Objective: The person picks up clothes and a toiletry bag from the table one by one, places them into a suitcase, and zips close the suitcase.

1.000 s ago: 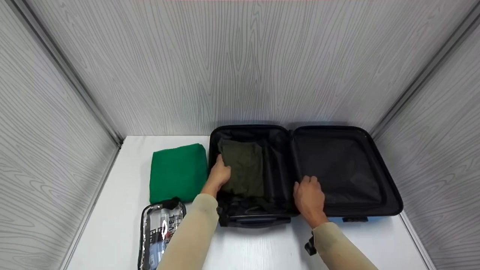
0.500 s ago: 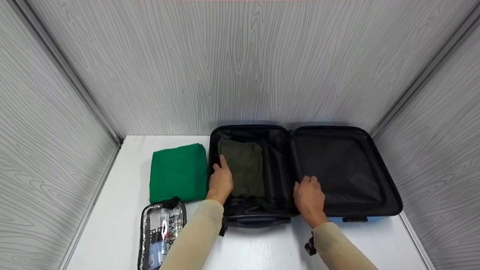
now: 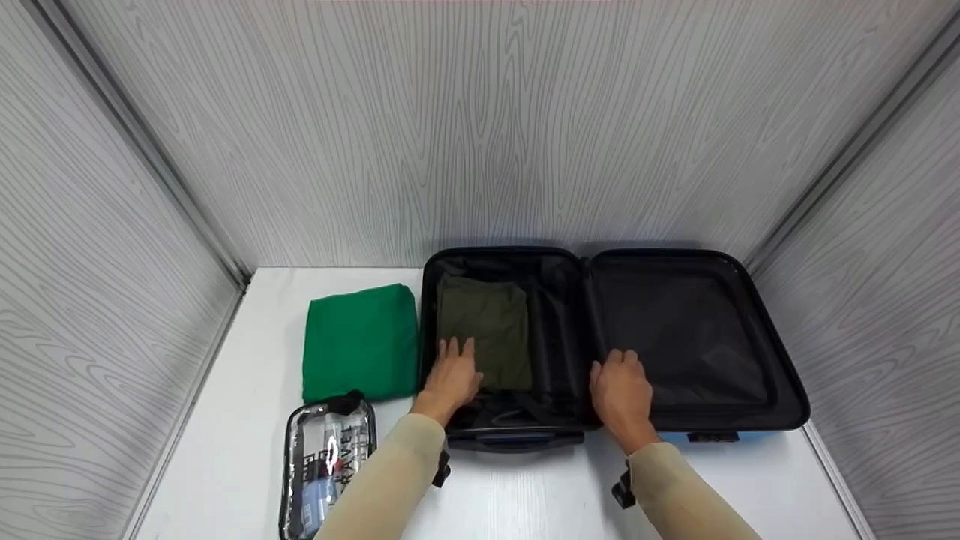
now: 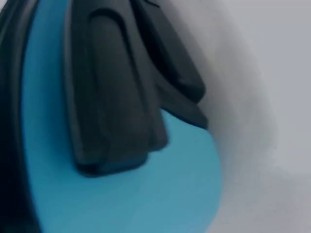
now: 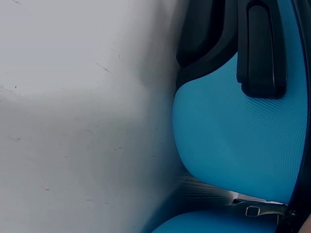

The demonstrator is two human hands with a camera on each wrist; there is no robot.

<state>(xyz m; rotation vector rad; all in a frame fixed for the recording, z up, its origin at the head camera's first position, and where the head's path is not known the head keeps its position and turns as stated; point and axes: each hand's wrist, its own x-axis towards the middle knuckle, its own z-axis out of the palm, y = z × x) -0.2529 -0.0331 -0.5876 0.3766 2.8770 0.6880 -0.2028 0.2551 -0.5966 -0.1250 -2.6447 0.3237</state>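
Observation:
An open suitcase point(image 3: 556, 360), blue outside and black inside, lies with its halves side by side. In its left half is a folded dark green garment point(image 3: 487, 319). My left hand point(image 3: 452, 382) rests over the garment's near left part, fingers extended and slightly spread. My right hand point(image 3: 622, 390) holds the suitcase's inner rim between the halves, fingers curled over it; their tips are hidden. The left wrist view shows only the blue shell point(image 4: 160, 189) and a black handle point(image 4: 116, 92), without the hand.
A folded green cloth point(image 3: 360, 345) lies left of the suitcase on the white table point(image 3: 510, 495). Nearer stands a clear travel pouch point(image 3: 322, 465) with bottles inside, partly behind the left sleeve. Grey wood-grain panels point(image 3: 480, 135) enclose the back and sides.
My left hand has drawn back along the garment's left edge toward me, and its fingers have spread over the cloth. The right hand has kept its place on the rim.

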